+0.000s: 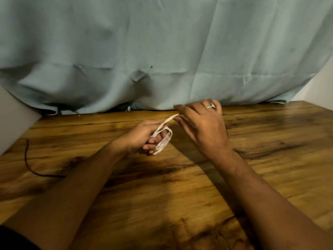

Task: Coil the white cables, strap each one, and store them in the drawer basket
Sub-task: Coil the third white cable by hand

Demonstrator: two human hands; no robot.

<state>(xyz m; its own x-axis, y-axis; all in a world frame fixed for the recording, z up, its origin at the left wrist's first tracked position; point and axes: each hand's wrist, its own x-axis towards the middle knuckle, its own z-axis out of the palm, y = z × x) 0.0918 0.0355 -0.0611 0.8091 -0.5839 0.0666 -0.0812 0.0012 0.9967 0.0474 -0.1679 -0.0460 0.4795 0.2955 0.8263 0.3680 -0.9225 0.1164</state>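
The left hand (144, 137) is clamped around the white cable (164, 141) coil, held just above the surface (180, 195). From the coil, the free tail runs up-right to the right hand (201, 123), which pinches it; that hand is nearer the tail end.

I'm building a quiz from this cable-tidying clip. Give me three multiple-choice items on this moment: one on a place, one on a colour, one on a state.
1. Where does the dark cord lie?
A. on the table's left side
B. in the right hand
C. on the cloth

2. What colour is the hanging cloth?
A. red
B. pale blue-green
C. black

3. What state is the white cable in?
A. flat and straight on the table
B. partly coiled in the left hand
C. strapped and stored

Answers:
1 A, the dark cord rests on the table.
2 B, the cloth shows it.
3 B, the left hand holds loops of the white cable while the right hand pulls its end.
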